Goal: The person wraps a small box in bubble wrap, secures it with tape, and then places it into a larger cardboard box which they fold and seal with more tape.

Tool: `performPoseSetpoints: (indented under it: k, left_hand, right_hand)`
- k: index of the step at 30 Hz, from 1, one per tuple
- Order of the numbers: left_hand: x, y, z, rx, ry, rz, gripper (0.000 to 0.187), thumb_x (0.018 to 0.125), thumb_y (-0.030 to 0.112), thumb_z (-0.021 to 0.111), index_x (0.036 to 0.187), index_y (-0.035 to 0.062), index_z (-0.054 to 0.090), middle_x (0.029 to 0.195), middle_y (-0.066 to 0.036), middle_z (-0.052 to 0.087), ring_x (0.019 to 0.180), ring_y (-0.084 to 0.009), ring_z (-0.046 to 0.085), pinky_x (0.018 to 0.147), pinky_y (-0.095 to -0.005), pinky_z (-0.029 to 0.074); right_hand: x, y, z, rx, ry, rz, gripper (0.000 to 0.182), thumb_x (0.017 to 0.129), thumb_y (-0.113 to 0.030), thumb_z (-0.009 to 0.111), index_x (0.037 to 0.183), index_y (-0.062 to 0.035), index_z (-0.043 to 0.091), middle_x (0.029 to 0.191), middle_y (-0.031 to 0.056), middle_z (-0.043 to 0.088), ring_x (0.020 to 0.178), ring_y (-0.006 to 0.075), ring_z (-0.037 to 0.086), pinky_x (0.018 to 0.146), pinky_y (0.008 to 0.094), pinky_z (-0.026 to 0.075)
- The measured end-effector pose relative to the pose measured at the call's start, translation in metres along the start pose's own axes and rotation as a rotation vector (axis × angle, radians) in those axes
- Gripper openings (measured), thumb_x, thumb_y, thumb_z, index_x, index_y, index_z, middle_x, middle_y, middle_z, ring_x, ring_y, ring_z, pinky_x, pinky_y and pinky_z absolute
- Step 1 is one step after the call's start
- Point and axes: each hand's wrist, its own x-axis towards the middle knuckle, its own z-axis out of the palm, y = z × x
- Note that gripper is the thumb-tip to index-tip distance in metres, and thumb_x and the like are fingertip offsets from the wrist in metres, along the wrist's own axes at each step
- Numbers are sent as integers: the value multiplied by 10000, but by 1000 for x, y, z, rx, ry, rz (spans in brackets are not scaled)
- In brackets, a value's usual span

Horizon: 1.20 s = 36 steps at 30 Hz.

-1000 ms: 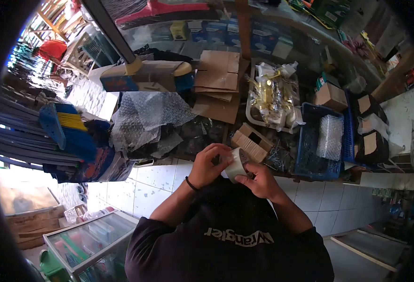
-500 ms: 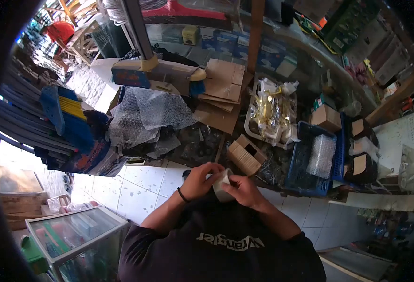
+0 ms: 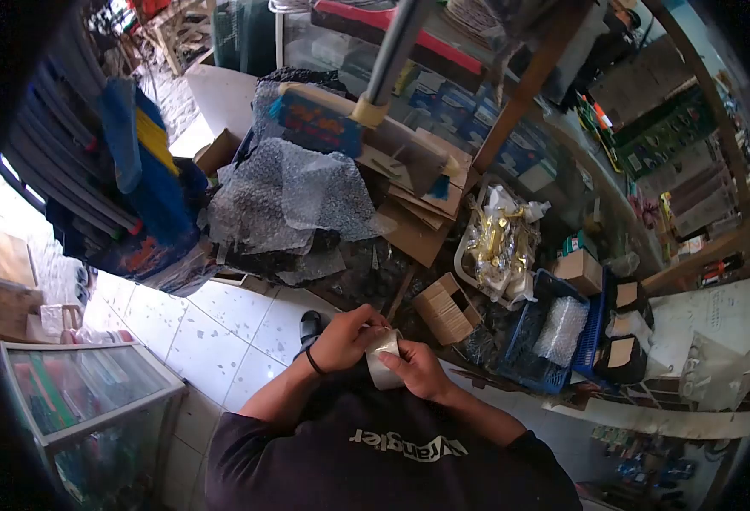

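A wide roll of clear tape [image 3: 384,361] is held in front of the dark shirt at the lower centre. My right hand [image 3: 419,370] grips it from the right, thumb across its side. At its upper left edge, the fingers of my left hand [image 3: 346,340] are pinched together at the tape. A dark band circles the left wrist. Just beyond the hands, an open cardboard box [image 3: 446,311] rests on the cluttered surface.
Bubble wrap [image 3: 294,192] and flat cardboard [image 3: 417,230] lie ahead. A white tray [image 3: 463,271] holds bagged brass-coloured fittings. Beside it is a blue basket [image 3: 511,341] with a bubble-wrapped item. A glass case [image 3: 94,383] stands at the left; a person [image 3: 601,55] is at the upper right.
The view has turned and shifted, and a dark shoe now shows by my left wrist. Both hands with the tape roll appear slightly lower and further left.
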Motion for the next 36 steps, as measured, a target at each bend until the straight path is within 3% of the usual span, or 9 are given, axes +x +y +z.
performPoseSetpoints:
  k: [5,11,17,20,24,30,31,33,36]
  left_hand:
    - [-2,2,-16,21,61,-36,68,840,48,553,882,4,524,833,-118,639,783,-217,640,678,-301,492]
    - [-2,-23,-31,-351,87,-67,52,883,55,523,868,9,503,801,-89,623,760,-149,615,665,-274,501]
    - [-4,-20,-34,-429,132,-182,69,906,64,488,871,8,473,790,-90,615,742,-142,614,644,-260,501]
    - [-4,-25,-35,-385,129,-242,77,909,76,489,874,12,468,795,-94,615,735,-153,619,646,-266,507]
    - [-12,-9,-40,-627,32,-304,60,908,62,488,892,7,471,789,-78,595,742,-150,613,660,-279,531]
    - [-25,-7,-49,-568,-30,-240,99,914,83,492,955,-7,495,817,-58,587,784,-144,617,701,-265,524]
    - [-27,-5,-50,-593,-39,-230,100,912,84,497,952,-7,498,819,-56,588,788,-143,618,701,-261,521]
    - [-31,1,-54,-640,-48,-196,101,908,85,507,947,-9,503,823,-51,589,796,-139,618,703,-254,516]
    - [-37,5,-60,-664,-51,-176,120,905,95,517,951,-16,515,840,-61,597,803,-134,617,715,-254,508]
  right_hand:
    - [8,-13,14,-63,3,-30,307,883,-286,554,981,3,587,811,33,596,734,76,539,644,255,450]
    - [17,-18,23,-187,-65,-4,283,876,-243,574,988,16,586,852,20,611,760,61,539,681,236,444]
    - [18,-31,22,-273,-163,19,282,858,-250,596,969,9,605,823,48,619,759,76,539,696,256,446]
    - [14,-30,17,-388,-271,-102,290,842,-263,608,968,-1,606,833,92,630,778,142,582,722,286,453]
    - [9,-33,12,-511,-399,-196,367,830,-367,587,931,-15,612,788,157,614,723,272,605,670,364,469]
    - [7,-45,5,-531,-535,-240,377,815,-368,611,928,-9,605,818,156,604,732,265,597,658,343,459]
    - [8,-57,2,-569,-577,-228,339,819,-351,616,907,-24,604,833,128,606,739,226,594,671,318,456]
    - [12,-54,-8,-306,-560,-252,279,833,-306,607,867,-29,597,817,93,610,734,176,585,685,298,452]
    - [31,-32,-20,-18,-259,-180,232,850,-244,583,842,-12,588,795,76,615,727,137,573,682,286,457]
